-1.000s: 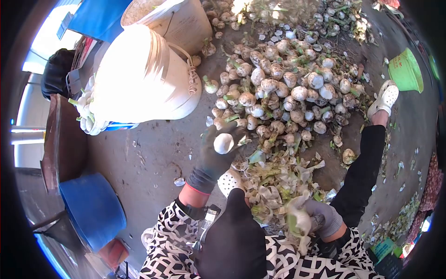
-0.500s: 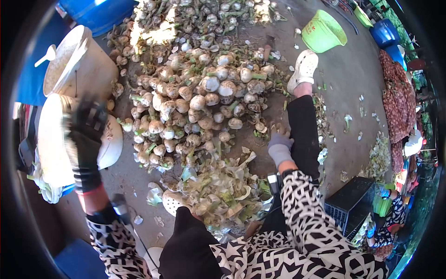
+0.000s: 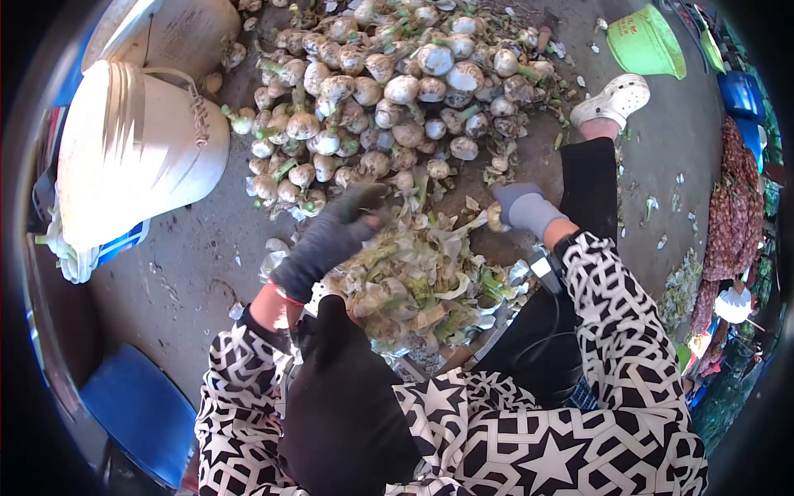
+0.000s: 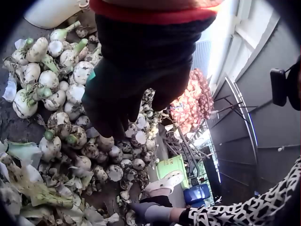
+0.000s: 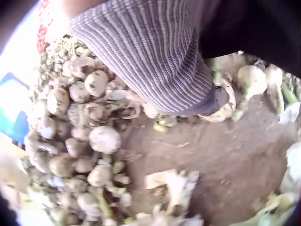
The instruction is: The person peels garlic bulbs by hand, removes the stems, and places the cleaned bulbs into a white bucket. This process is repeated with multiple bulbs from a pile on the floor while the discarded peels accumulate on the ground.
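A big heap of unpeeled, dirt-flecked bulbs (image 3: 389, 91) with green stalks lies on the concrete floor ahead of me. My left hand (image 3: 357, 207), in a dark glove, reaches over the heap's near edge; in the left wrist view its fingers (image 4: 110, 117) hang just above the bulbs (image 4: 56, 94) and hold nothing. My right hand (image 3: 514, 202), in a grey striped glove, is at the heap's right edge and curls round a small pale bulb (image 3: 495, 217), which shows under the glove (image 5: 160, 61) in the right wrist view as a bulb (image 5: 221, 107).
A mound of green-white peelings (image 3: 413, 281) lies between my knees. White buckets (image 3: 136, 149) stand at the left and a blue tub (image 3: 136, 409) at the lower left. A green bucket (image 3: 645, 41), my white clog (image 3: 614, 99) and reddish sacks (image 3: 736, 223) are to the right.
The left hand held a peeled white bulb, swung to the white bucket, and is back at the heap with nothing in it. The right hand let go of the peelings and reached to the heap's edge.
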A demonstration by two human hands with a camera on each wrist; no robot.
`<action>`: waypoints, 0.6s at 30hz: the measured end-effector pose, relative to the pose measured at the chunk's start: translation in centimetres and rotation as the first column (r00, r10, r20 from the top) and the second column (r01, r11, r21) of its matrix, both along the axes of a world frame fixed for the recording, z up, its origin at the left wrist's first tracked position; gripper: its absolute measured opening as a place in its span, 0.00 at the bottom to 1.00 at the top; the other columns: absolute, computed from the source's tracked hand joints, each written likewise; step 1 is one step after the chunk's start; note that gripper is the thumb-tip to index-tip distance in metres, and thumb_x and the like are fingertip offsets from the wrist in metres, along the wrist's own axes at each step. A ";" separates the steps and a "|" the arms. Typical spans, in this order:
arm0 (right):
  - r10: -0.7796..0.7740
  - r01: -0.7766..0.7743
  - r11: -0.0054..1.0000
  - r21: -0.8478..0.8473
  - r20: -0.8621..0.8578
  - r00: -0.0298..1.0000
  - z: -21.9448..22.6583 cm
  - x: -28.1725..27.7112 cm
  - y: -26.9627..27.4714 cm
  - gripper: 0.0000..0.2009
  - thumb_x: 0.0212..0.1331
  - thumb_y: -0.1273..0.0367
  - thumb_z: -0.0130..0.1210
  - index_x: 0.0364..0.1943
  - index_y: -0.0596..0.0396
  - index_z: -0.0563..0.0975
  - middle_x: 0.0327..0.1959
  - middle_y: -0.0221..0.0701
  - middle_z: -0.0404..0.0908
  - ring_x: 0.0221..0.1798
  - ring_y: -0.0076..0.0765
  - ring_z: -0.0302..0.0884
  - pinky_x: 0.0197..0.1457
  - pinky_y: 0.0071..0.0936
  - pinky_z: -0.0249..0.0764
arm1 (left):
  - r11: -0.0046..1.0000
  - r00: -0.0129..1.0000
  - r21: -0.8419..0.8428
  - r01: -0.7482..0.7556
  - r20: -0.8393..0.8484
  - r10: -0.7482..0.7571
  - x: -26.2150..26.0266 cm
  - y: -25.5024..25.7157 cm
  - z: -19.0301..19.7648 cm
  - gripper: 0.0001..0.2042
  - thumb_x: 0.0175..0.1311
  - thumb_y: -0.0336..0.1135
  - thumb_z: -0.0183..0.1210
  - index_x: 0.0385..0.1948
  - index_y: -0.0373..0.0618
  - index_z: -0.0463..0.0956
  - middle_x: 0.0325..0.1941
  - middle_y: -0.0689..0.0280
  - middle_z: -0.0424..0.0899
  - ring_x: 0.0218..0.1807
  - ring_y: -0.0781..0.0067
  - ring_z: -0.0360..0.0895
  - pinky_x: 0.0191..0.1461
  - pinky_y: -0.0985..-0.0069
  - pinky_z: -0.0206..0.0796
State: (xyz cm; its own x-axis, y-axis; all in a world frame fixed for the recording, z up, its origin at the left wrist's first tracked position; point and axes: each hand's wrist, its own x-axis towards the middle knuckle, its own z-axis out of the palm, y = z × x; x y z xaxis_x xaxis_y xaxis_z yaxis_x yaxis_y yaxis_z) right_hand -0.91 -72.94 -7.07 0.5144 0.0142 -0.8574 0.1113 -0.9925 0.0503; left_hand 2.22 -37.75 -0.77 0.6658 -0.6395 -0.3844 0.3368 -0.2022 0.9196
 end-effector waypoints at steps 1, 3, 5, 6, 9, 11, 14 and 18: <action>-0.047 0.045 0.994 0.097 0.019 0.999 2.0 0.3 2.3 0.23 0.45 0.66 0.58 0.50 0.51 0.72 0.44 0.44 0.81 0.48 0.51 0.79 0.49 0.40 0.75 | 0.993 0.993 0.102 0.060 0.098 -0.070 -0.5 -0.7 -0.3 0.31 0.60 0.39 0.63 0.64 0.44 0.61 0.56 0.59 0.74 0.52 0.72 0.74 0.58 0.72 0.68; -0.177 0.125 0.914 0.387 0.101 0.979 3.2 -0.8 5.2 0.26 0.47 0.65 0.61 0.55 0.50 0.71 0.45 0.45 0.81 0.47 0.53 0.79 0.50 0.40 0.74 | 0.942 0.879 0.263 0.210 0.371 -0.300 -1.0 -1.8 -0.3 0.43 0.52 0.39 0.69 0.69 0.49 0.52 0.67 0.51 0.61 0.64 0.57 0.64 0.66 0.65 0.60; -0.425 0.463 0.659 0.593 -0.214 0.880 5.1 0.3 8.1 0.30 0.49 0.62 0.66 0.58 0.50 0.70 0.45 0.41 0.81 0.45 0.40 0.80 0.49 0.35 0.75 | 0.910 0.815 0.330 0.249 0.436 -0.381 -1.9 -2.6 0.3 0.47 0.46 0.44 0.71 0.69 0.47 0.51 0.69 0.49 0.57 0.70 0.51 0.57 0.72 0.61 0.50; -0.426 0.458 0.549 0.700 -0.237 0.873 6.7 1.0 9.4 0.30 0.49 0.61 0.66 0.57 0.53 0.70 0.45 0.39 0.81 0.45 0.38 0.80 0.49 0.34 0.75 | 0.919 0.829 0.309 0.245 0.424 -0.364 -2.2 -2.7 0.9 0.47 0.45 0.44 0.71 0.69 0.46 0.51 0.69 0.49 0.57 0.70 0.52 0.58 0.72 0.61 0.51; -0.477 0.554 -0.099 0.826 -0.528 0.702 6.1 1.3 10.1 0.30 0.51 0.57 0.65 0.56 0.59 0.71 0.48 0.36 0.79 0.44 0.35 0.79 0.47 0.32 0.75 | 0.954 0.871 0.251 0.161 0.419 -0.258 -1.6 -1.3 1.9 0.48 0.44 0.46 0.72 0.68 0.44 0.52 0.68 0.50 0.59 0.69 0.54 0.60 0.70 0.63 0.53; -0.342 0.521 -0.582 0.625 -0.769 0.540 4.9 1.1 9.9 0.31 0.53 0.56 0.65 0.56 0.62 0.71 0.49 0.35 0.78 0.43 0.35 0.79 0.46 0.31 0.75 | 0.990 0.868 0.143 -0.005 0.492 -0.066 -0.8 0.6 1.0 0.50 0.44 0.51 0.73 0.67 0.40 0.52 0.63 0.52 0.67 0.64 0.58 0.66 0.68 0.64 0.58; -0.620 0.342 -0.469 0.814 -0.580 0.528 5.5 0.0 12.2 0.29 0.54 0.52 0.63 0.50 0.62 0.74 0.46 0.36 0.80 0.40 0.33 0.79 0.43 0.29 0.74 | 0.988 0.898 0.009 -0.156 0.418 0.138 -0.8 0.7 2.8 0.51 0.42 0.51 0.75 0.67 0.39 0.52 0.61 0.53 0.69 0.62 0.59 0.68 0.67 0.64 0.58; -0.862 0.266 0.209 0.941 0.049 0.505 9.1 0.4 17.8 0.20 0.55 0.54 0.63 0.36 0.59 0.79 0.25 0.39 0.80 0.29 0.36 0.79 0.38 0.31 0.74 | 0.952 0.723 0.202 -0.228 0.690 0.027 -0.7 -0.5 4.8 0.53 0.38 0.45 0.77 0.68 0.39 0.51 0.61 0.51 0.66 0.62 0.59 0.66 0.65 0.62 0.60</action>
